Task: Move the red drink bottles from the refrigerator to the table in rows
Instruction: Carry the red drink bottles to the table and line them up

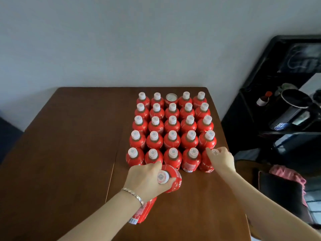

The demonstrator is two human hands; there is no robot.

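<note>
Red drink bottles [172, 126] stand five rows deep; a sixth row looks about to start.
Your left hand [144, 178] grips a fresh bottle [174, 178] round its shoulder, held low at 6 o'clock of the block, likely where the next row opens. A second bottle [143, 210] shows under that wrist; held or resting, I cannot tell. Your right hand [221, 160] pinches the cap of the end bottle [206, 165] at 4 o'clock, probably squaring it with its neighbours so the front row reads straight. The block packs close together on the brown table [69, 153] toward 1 o'clock, with one can [171, 97] in the middle of the back row at 12. A black shelf [251, 119] stands at 3 o'clock.
</note>
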